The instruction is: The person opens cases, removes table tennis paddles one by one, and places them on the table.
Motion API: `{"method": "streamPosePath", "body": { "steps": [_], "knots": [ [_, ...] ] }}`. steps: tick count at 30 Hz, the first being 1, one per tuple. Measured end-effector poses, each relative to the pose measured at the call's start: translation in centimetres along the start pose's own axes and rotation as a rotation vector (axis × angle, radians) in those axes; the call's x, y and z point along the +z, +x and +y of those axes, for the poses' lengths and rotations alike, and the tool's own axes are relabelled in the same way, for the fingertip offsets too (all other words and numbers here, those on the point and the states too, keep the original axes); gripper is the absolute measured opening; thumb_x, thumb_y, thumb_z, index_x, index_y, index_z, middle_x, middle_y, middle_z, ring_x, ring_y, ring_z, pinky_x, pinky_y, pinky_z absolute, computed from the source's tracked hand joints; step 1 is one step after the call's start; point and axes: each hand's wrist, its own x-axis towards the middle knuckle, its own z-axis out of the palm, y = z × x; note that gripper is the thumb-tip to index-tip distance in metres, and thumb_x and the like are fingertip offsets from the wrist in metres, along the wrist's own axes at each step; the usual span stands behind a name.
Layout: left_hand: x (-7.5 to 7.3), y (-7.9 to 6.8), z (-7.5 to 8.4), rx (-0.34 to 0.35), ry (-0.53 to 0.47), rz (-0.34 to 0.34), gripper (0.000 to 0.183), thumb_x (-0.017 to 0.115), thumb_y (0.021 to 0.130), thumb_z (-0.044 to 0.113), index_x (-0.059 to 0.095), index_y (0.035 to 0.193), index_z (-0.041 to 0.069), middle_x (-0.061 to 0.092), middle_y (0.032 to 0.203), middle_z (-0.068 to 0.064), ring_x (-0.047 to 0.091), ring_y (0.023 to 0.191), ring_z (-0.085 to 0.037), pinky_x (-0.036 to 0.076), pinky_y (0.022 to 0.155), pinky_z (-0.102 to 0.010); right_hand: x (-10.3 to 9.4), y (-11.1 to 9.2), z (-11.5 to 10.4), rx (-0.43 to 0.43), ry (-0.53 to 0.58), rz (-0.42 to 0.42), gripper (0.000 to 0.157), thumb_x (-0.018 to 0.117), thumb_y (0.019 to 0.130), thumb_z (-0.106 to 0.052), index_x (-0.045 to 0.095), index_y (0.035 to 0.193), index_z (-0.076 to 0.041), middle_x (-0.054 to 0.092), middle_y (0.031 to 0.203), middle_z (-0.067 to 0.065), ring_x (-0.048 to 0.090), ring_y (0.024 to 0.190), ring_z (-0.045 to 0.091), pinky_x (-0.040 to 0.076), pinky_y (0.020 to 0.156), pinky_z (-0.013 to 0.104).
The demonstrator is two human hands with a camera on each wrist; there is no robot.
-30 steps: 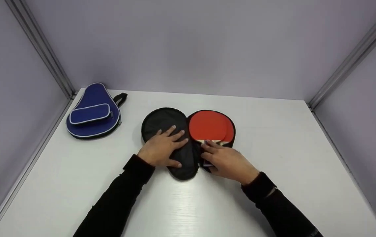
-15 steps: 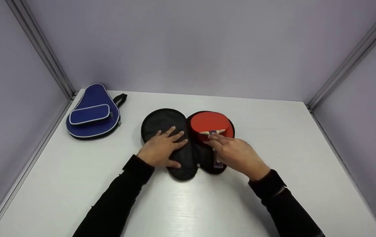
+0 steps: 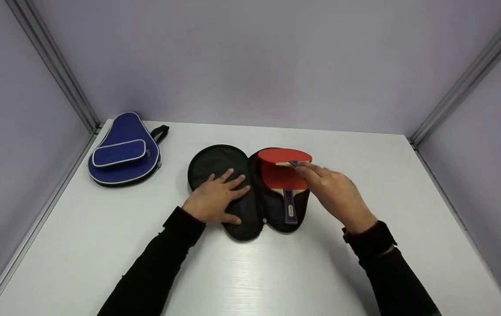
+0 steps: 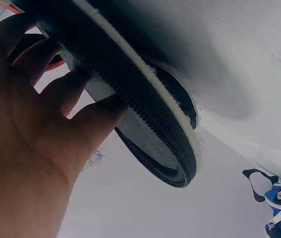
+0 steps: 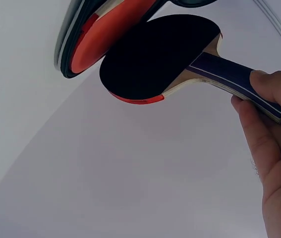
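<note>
A black paddle case (image 3: 219,158) lies unfolded on the white table. My left hand (image 3: 215,199) rests with spread, straight fingers on its left half; the left wrist view shows the fingertips on the case by its zipper edge (image 4: 145,116). Above the right half, my right hand (image 3: 331,191) pinches the handle of a table tennis paddle (image 3: 283,155) between thumb and fingers. Its red side faces up in the head view, and the right wrist view shows its black underside (image 5: 155,57). Below it, a second red paddle (image 3: 290,208) lies in the case's right half.
At the table's far left lies a blue paddle bag (image 3: 123,149) with white piping, a front pocket and a black strap (image 3: 161,131). Pale walls (image 3: 250,66) enclose the table at the back and sides.
My right hand has lifted the upper paddle by its handle, moving up and to the right and uncovering the second paddle's handle. The left hand has stayed on the case.
</note>
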Motion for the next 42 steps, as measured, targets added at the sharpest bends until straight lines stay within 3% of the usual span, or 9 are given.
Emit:
{"method": "streamPosePath", "body": {
  "steps": [11, 22, 28, 42],
  "knots": [
    [0.2, 0.0, -0.1, 0.000, -0.032, 0.005, 0.096, 0.084, 0.103, 0.067, 0.048, 0.181, 0.024, 0.035, 0.194, -0.008, 0.025, 0.184, -0.043, 0.038, 0.141, -0.075, -1.2, -0.2, 2.2, 0.125, 0.039, 0.083, 0.031, 0.087, 0.103, 0.003, 0.082, 0.133, -0.005, 0.088, 0.130, 0.020, 0.090, 0.108, 0.040, 0.076, 0.084, 0.051],
    [0.0, -0.1, 0.0, -0.010, -0.034, 0.003, 0.096, 0.084, 0.103, 0.066, 0.048, 0.181, 0.025, 0.035, 0.194, -0.007, 0.024, 0.184, -0.042, 0.038, 0.142, -0.074, -2.8, -1.8, 5.9, 0.332, 0.112, 0.075, 0.029, 0.082, 0.108, 0.000, 0.083, 0.135, -0.009, 0.086, 0.139, 0.017, 0.087, 0.116, 0.049, 0.073, 0.092, 0.063],
    [0.0, -0.2, 0.0, -0.014, -0.039, 0.003, 0.096, 0.084, 0.103, 0.066, 0.048, 0.181, 0.025, 0.035, 0.195, -0.007, 0.024, 0.185, -0.042, 0.037, 0.142, -0.075, -3.6, -3.0, 8.3, 0.433, 0.145, 0.104, 0.031, 0.081, 0.106, 0.005, 0.082, 0.135, -0.006, 0.085, 0.142, 0.019, 0.084, 0.125, 0.051, 0.070, 0.100, 0.067],
    [-0.3, -0.1, 0.1, -0.014, -0.025, -0.019, 0.097, 0.082, 0.104, 0.066, 0.045, 0.183, 0.025, 0.033, 0.195, -0.007, 0.022, 0.185, -0.042, 0.036, 0.142, -0.075, -5.8, -6.9, 13.6, 0.645, 0.113, 0.154, 0.037, 0.080, 0.104, 0.012, 0.082, 0.138, -0.001, 0.084, 0.140, 0.023, 0.083, 0.124, 0.051, 0.062, 0.102, 0.062]
  ]
}}
